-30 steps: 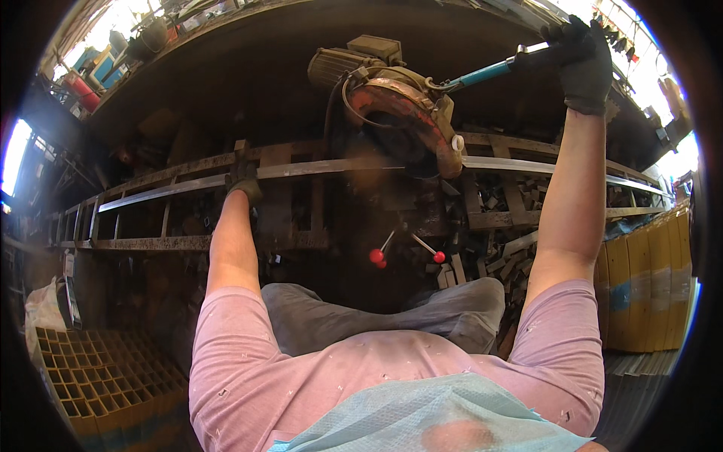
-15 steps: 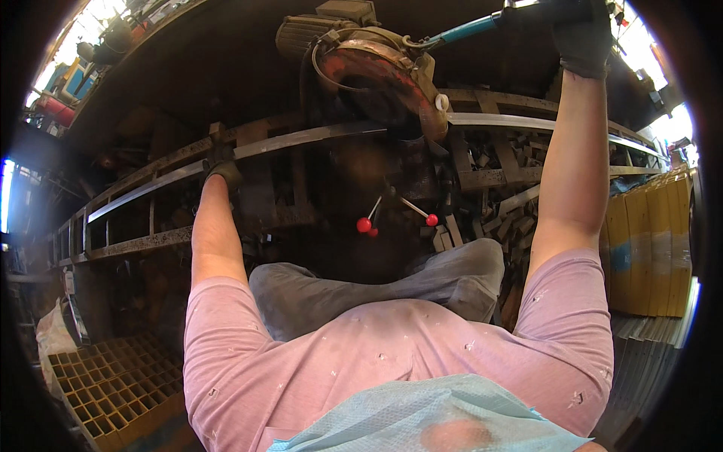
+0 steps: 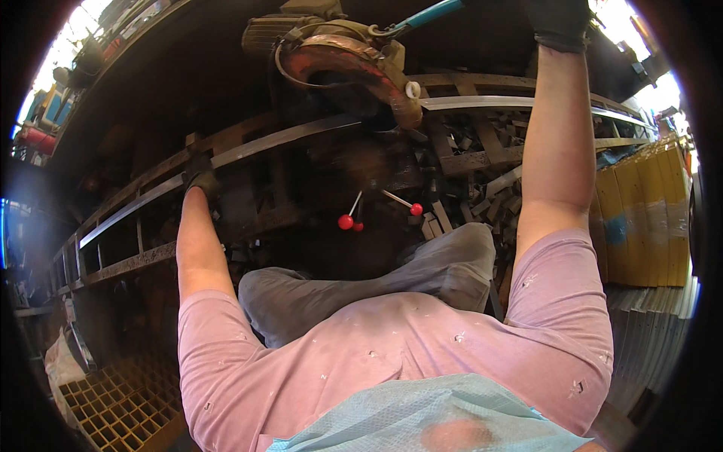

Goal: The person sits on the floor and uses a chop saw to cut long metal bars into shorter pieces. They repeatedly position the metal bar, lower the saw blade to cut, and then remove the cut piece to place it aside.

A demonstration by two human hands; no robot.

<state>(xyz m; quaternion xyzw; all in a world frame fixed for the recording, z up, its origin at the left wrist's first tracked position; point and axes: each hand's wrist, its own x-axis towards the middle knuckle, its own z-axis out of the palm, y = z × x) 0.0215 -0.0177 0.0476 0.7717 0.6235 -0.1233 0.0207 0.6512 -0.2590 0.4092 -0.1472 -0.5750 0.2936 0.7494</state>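
Note:
A cut-off saw with a red-orange round guard stands at the far middle, over a long pale metal bar. My left hand, in a dark glove, is closed around the bar left of the saw. At the top right, my right hand in a black glove is at the end of the saw's blue lever handle. Its fingers are partly cut off by the picture's edge and dark. The blade and the spot where it meets the bar are hidden in shadow below the guard.
Red ball knobs on thin levers stick up before my knees. Short metal offcuts lie beneath the rack frame. Yellow-brown stacked panels stand at the right. A yellow compartmented crate sits at the lower left.
The view has tilted and shifted, so the saw and knobs appear farther left and slightly higher. Both hands keep their places on the bar and at the lever.

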